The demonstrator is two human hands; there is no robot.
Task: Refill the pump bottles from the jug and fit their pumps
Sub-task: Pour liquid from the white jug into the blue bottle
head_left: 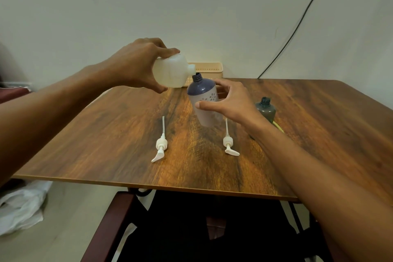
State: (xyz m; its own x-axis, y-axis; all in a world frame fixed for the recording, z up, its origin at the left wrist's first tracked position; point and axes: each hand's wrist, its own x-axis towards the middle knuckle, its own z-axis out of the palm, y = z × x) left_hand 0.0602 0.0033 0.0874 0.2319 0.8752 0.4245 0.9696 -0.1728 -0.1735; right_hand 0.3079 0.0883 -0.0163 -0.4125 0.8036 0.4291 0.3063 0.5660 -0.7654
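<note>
My left hand [136, 66] grips a translucent white jug [172, 72], tipped on its side with its spout right over the open neck of a purple and white bottle [204, 100]. My right hand [227, 102] is wrapped around that bottle, which leans to the left above the table. A dark grey bottle [265, 109] with an open neck stands to the right, partly behind my right wrist. Two white pumps lie flat on the table, one [161, 144] at the left and one [229, 144] under my right forearm.
The wooden table [106, 144] has its front edge close to me. A beige basket [210, 70] stands against the wall behind the jug. A black cable [297, 27] runs down the wall at the right. A chair [114, 219] sits under the table edge.
</note>
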